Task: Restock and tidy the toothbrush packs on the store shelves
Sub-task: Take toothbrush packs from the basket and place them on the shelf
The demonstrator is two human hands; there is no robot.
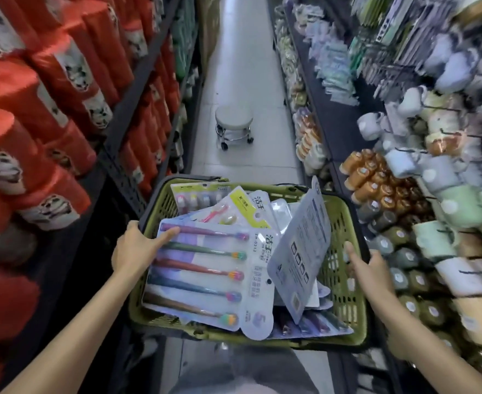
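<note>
The green basket [345, 305] of toothbrush packs [205, 268] is gripped at 9 and 3 o'clock by the left hand [136, 248] and right hand [372, 268], fingers curled on its rim. The packs look light, stiff and slippery; edges are best pinched.

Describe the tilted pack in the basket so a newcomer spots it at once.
Find the green plastic basket held between left hand and right hand. Toward its right side, one pale grey toothbrush pack stands tilted, printed back showing, while the five-brush pack lies flat, face up.
</note>
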